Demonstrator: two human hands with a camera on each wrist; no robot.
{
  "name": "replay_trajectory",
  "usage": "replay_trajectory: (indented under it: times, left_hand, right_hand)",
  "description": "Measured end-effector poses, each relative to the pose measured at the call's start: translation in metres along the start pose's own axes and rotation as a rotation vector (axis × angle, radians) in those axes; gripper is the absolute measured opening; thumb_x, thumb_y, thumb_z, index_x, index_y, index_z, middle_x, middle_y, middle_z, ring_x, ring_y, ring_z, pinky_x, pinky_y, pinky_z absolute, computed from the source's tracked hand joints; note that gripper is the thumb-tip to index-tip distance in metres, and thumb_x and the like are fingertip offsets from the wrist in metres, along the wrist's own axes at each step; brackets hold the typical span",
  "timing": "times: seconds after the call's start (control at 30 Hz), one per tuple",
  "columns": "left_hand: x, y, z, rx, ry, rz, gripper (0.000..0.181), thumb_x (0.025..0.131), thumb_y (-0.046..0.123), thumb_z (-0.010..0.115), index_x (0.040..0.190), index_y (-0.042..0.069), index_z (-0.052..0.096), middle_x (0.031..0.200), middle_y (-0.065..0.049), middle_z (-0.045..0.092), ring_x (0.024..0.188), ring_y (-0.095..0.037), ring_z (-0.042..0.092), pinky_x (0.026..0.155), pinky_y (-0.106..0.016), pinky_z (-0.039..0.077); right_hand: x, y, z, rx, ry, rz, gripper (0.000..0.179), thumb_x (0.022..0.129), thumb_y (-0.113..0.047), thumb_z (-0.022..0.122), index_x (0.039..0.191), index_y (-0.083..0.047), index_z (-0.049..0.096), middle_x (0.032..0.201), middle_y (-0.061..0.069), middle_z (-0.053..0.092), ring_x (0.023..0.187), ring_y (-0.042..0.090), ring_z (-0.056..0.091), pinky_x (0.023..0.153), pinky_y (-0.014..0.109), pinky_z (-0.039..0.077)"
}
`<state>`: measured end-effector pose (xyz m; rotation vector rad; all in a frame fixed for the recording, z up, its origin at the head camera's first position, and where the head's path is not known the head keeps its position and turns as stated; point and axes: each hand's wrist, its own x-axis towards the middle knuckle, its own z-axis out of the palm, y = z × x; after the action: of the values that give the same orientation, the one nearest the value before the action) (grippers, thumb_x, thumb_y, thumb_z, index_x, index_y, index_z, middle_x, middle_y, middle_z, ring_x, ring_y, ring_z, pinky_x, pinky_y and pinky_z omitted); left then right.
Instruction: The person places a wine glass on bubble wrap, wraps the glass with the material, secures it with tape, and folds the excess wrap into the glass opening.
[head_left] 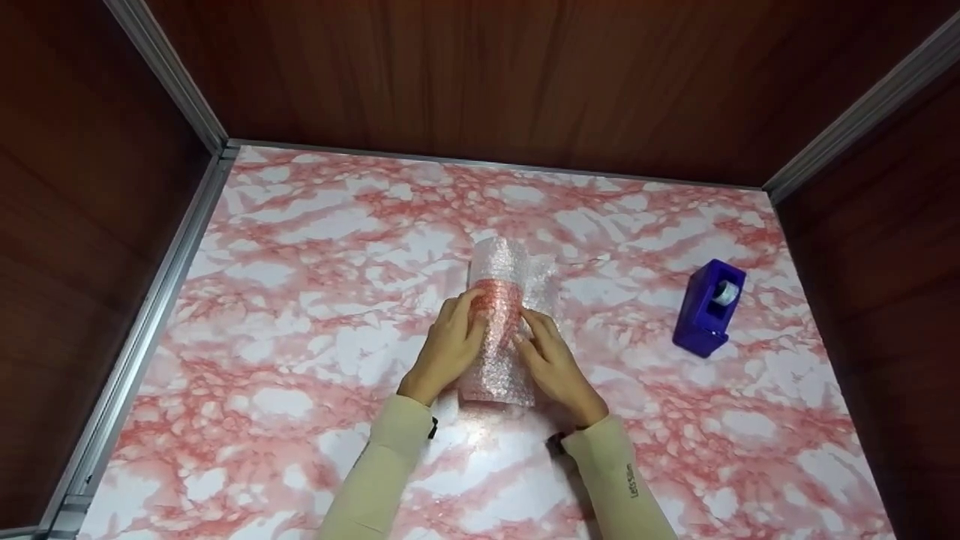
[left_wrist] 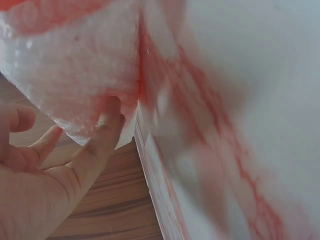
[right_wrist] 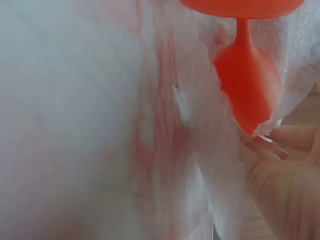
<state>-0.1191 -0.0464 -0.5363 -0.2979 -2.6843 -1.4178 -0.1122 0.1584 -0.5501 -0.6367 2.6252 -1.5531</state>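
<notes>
A roll of clear bubble wrap point(head_left: 501, 259) lies on the table, wound around a red-orange goblet point(right_wrist: 248, 75). Through the wrap the goblet shows as a red patch in the head view; its thin stem and rounded bowl appear in the right wrist view. My left hand point(head_left: 450, 341) rests along the roll's left side, one fairly straight finger point(left_wrist: 107, 120) pressing on the wrap. On the right side, my right hand point(head_left: 551, 356) pinches the wrap between thumb and fingers beside the goblet. A loose flap of wrap extends to the right, behind the right fingers.
A purple tape dispenser point(head_left: 705, 311) with a roll of tape point(head_left: 725, 292) stands to the right on the red-and-white marbled table point(head_left: 300, 330). Dark wooden panels point(head_left: 480, 82) with metal edging enclose the back and both sides.
</notes>
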Motion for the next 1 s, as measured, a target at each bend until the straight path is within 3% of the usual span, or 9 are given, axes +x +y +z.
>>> replay_trajectory:
  times: [0.2, 0.4, 0.6, 0.77, 0.87, 1.0]
  left_hand:
    - [-0.0013, 0.0007, 0.0000, 0.007, 0.012, 0.015, 0.043, 0.105, 0.023, 0.050, 0.147, 0.015, 0.050, 0.132, -0.016, 0.051, 0.102, -0.033, 0.063, 0.088, -0.047, 0.051]
    - [-0.0026, 0.0022, 0.0011, 0.014, 0.017, 0.065, 0.045, 0.103, 0.023, 0.054, 0.148, 0.014, 0.051, 0.135, -0.017, 0.047, 0.082, -0.025, 0.061, 0.080, -0.043, 0.051]
    - [-0.0020, 0.0046, 0.0029, 0.048, -0.035, 0.029, 0.052, 0.101, 0.031, 0.058, 0.150, 0.019, 0.048, 0.137, -0.016, 0.041, 0.100, -0.028, 0.059, 0.088, -0.044, 0.050]
    - [-0.0012, 0.0068, 0.0044, 0.073, -0.047, 0.019, 0.053, 0.101, 0.033, 0.059, 0.151, 0.021, 0.047, 0.138, -0.017, 0.040, 0.109, -0.033, 0.056, 0.091, -0.046, 0.048]
    - [-0.0014, 0.0083, 0.0051, 0.088, -0.050, 0.018, 0.053, 0.101, 0.033, 0.058, 0.151, 0.021, 0.047, 0.137, -0.016, 0.039, 0.113, -0.035, 0.054, 0.093, -0.047, 0.047]
    - [-0.0010, 0.0097, 0.0052, 0.099, -0.053, 0.018, 0.052, 0.101, 0.035, 0.058, 0.151, 0.022, 0.048, 0.136, -0.015, 0.039, 0.117, -0.037, 0.052, 0.096, -0.049, 0.046]
  right_hand:
    - [0.0006, 0.0010, -0.0022, -0.025, -0.028, 0.030, 0.054, 0.106, -0.023, 0.050, 0.155, -0.003, 0.036, 0.149, 0.018, 0.041, 0.132, 0.033, 0.045, 0.105, 0.050, 0.038]
    - [0.0010, 0.0024, -0.0046, 0.018, -0.059, 0.103, 0.058, 0.107, -0.029, 0.050, 0.158, -0.010, 0.031, 0.154, 0.014, 0.037, 0.137, 0.036, 0.040, 0.109, 0.052, 0.035]
    - [0.0016, 0.0012, -0.0056, 0.049, -0.085, 0.182, 0.061, 0.106, -0.035, 0.049, 0.160, -0.015, 0.026, 0.158, 0.012, 0.032, 0.138, 0.039, 0.039, 0.110, 0.053, 0.033]
    - [0.0024, 0.0018, -0.0052, 0.111, -0.078, 0.223, 0.063, 0.107, -0.026, 0.050, 0.159, -0.006, 0.022, 0.159, 0.019, 0.029, 0.138, 0.043, 0.036, 0.110, 0.054, 0.033]
    - [0.0028, 0.0011, -0.0052, 0.145, -0.078, 0.240, 0.062, 0.107, -0.021, 0.050, 0.159, -0.004, 0.021, 0.159, 0.022, 0.028, 0.134, 0.045, 0.042, 0.108, 0.054, 0.036]
    - [0.0025, 0.0024, -0.0059, 0.136, -0.070, 0.223, 0.057, 0.107, -0.024, 0.050, 0.158, -0.012, 0.028, 0.157, 0.017, 0.033, 0.129, 0.041, 0.049, 0.106, 0.053, 0.039]
